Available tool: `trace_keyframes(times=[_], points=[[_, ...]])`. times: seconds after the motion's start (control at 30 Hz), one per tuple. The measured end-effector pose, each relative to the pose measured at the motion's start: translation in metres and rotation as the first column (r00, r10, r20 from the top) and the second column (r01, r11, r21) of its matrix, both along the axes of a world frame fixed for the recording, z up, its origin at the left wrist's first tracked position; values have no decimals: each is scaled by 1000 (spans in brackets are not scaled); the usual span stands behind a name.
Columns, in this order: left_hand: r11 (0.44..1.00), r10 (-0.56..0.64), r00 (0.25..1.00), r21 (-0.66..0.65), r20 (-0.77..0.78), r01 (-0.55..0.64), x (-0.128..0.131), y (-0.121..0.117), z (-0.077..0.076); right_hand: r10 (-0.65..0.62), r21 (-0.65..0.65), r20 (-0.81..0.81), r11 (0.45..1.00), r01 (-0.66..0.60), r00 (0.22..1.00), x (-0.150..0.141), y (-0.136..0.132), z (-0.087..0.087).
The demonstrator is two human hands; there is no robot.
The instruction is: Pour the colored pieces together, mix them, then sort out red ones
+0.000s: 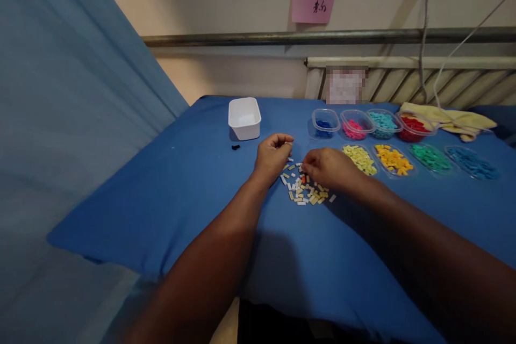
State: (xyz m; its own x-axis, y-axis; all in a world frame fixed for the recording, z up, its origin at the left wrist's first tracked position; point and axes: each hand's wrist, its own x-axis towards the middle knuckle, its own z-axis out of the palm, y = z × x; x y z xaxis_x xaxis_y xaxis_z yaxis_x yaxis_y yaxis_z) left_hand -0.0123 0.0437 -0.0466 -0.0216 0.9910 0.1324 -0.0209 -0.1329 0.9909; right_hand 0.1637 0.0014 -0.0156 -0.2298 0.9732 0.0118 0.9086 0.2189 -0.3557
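Note:
A loose pile of small white and pale yellow toy bricks [300, 193] lies on the blue cloth, with one orange brick [303, 178] among them. My left hand [271, 157] is at the pile's far left edge, its fingers curled and thumb against them. What it pinches, if anything, is too small to make out. Over the pile's far right side, my right hand [328, 167] has its thumb and fingertips closed together, low among the bricks. Any piece between those fingertips is hidden.
A white tub [245, 130] stands behind my left hand, a small black piece [236, 147] near it. Clear containers at right hold sorted bricks, including yellow [358, 159], orange [393, 160], green [430, 158] and red [414, 123]. A yellow cloth [447, 119] lies behind them.

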Motion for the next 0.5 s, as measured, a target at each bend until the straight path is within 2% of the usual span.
trace_keyframes(times=[0.1,0.17,0.23,0.37,0.5], points=[[1000,-1,1000,8,19,1,0,2,-1,0,15,-117,1000,2,993,11,2,0],[1000,0,1000,14,15,0,0,3,-2,26,0,-126,1000,-27,992,12,2,1],[1000,2,1000,10,14,-2,1,4,-3,35,-24,-70,999,-37,997,7,1,3],[1000,-11,1000,14,14,11,1,4,-5,-21,-43,135,999,27,991,-13,2,7],[1000,-19,1000,16,21,19,1,4,-7,3,-48,200,999,6,980,-24,4,10]])
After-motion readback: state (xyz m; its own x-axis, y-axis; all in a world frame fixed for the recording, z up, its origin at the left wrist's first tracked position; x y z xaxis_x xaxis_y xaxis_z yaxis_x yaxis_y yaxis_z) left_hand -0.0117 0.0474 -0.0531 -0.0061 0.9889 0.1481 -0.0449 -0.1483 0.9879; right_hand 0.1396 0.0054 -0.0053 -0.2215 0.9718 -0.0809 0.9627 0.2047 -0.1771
